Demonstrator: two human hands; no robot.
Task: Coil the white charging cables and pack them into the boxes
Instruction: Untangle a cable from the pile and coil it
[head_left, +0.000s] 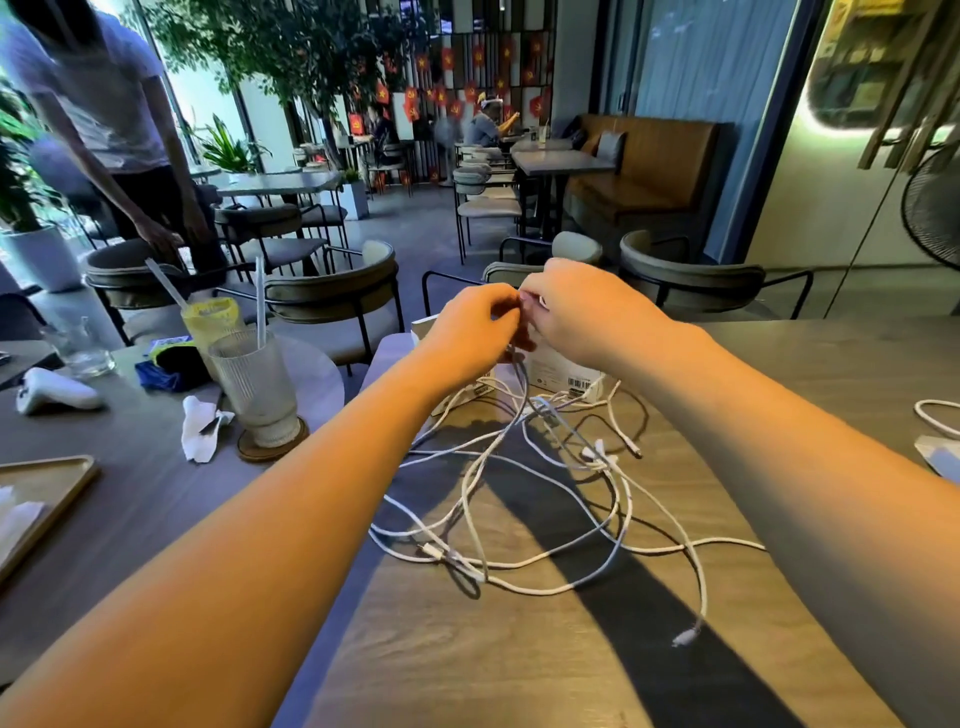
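The wooden table (519, 670) takes up most of what I can see from here, and across its middle sprawls a loose tangle of white charging cables (540, 499), looping over one another with no order to them. Behind that tangle, at the far edge, stand the white boxes (563, 371), partly hidden by the hands. One more cable (935, 415) lies apart at the right edge.

Both arms reach straight out over the heap. The left hand (470, 325) and right hand (582, 312) meet above the boxes, fingers curled and pinching what looks like one cable end between them; the exact grip is too blurred to tell. From that pinch a single strand drops down and toward the person, into the pile.

So the cable's length runs from the hands back toward the body, nearly along the line of the arms. Neither hand is clearly nearer the free length. My guess is that coiling will mean drawing the strand up and away from the pile, and crossings lower down could snag it.
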